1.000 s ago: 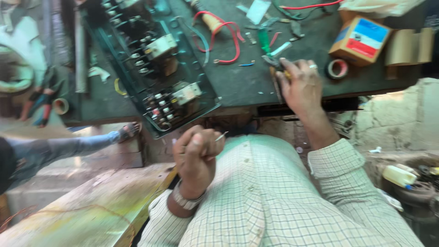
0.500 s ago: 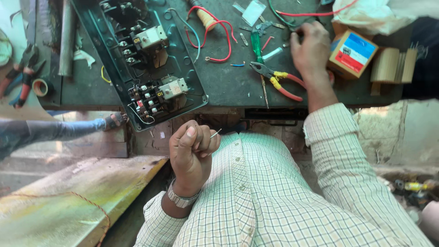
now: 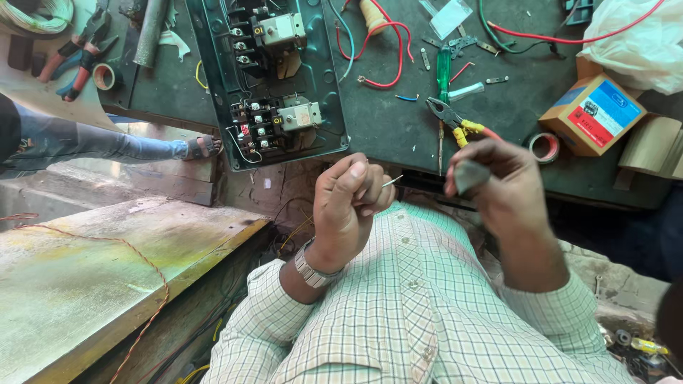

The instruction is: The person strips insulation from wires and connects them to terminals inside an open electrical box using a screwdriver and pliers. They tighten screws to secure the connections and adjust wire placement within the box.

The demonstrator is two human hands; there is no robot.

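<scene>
The left hand [image 3: 348,203] is curled into a loose fist above the person's checked shirt [image 3: 398,306], pinching a thin wire [image 3: 392,181] whose bare tip pokes out to the right between thumb and forefinger; the tight pinch looks meant to keep that short end steady and pointing toward the other hand. A wristwatch [image 3: 311,269] sits on that wrist. The right hand [image 3: 501,185] is raised just to the right, fingers closed around a small dark object [image 3: 471,176] that is too blurred to name, held level with the wire tip as if to meet it. The 2 hands are near each other but apart.

On the dark bench [image 3: 398,128] beyond them lies an open green switch box [image 3: 274,78] with 2 contactor blocks and their terminals facing up, so the screws can be reached. To its right a red wire loop [image 3: 380,53] curls around a pale spool, and a green-handled screwdriver [image 3: 444,71] lies near pliers with yellow and red handles [image 3: 459,122], just beyond the right hand and within easy reach. A roll of red tape [image 3: 545,146] sits beside a small cardboard box [image 3: 592,114] at the right. At the far left are more pliers [image 3: 82,50], and another person's leg and sandalled foot [image 3: 203,147] below the bench edge.
</scene>
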